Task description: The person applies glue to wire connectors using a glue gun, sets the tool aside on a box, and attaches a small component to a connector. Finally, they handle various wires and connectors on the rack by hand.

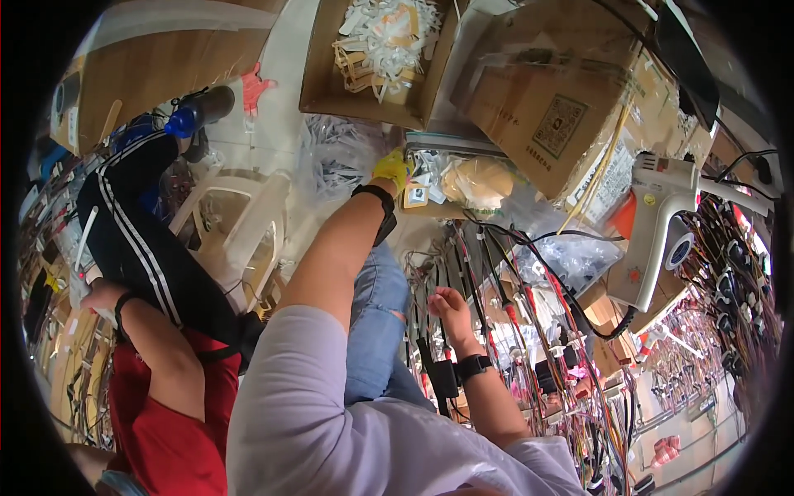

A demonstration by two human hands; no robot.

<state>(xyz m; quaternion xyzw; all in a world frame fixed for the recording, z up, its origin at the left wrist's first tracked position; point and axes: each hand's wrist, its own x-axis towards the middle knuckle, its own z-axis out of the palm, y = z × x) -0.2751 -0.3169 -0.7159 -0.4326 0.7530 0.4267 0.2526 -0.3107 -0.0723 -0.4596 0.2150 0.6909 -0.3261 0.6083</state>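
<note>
My left hand (392, 169), in a yellow glove, is stretched far forward to the left edge of a low box (426, 212). Its fingers are small and partly hidden there, so I cannot tell whether they grip anything. Inside that box lie clear plastic bags, one with tan contents (477, 183). Beside the glove, a clear bag of grey-white parts (337, 157) rests on the floor. My bare right hand (451, 311) is raised beside hanging wire bundles (504, 302), fingers loosely bent and apart, with nothing visible in them.
An open carton (318, 91) of white plastic pieces stands ahead. Large cardboard boxes (529, 99) and a white machine (659, 223) with a black cable are at right. At left, a person in red and black (157, 397) sits near a white plastic stool (269, 194).
</note>
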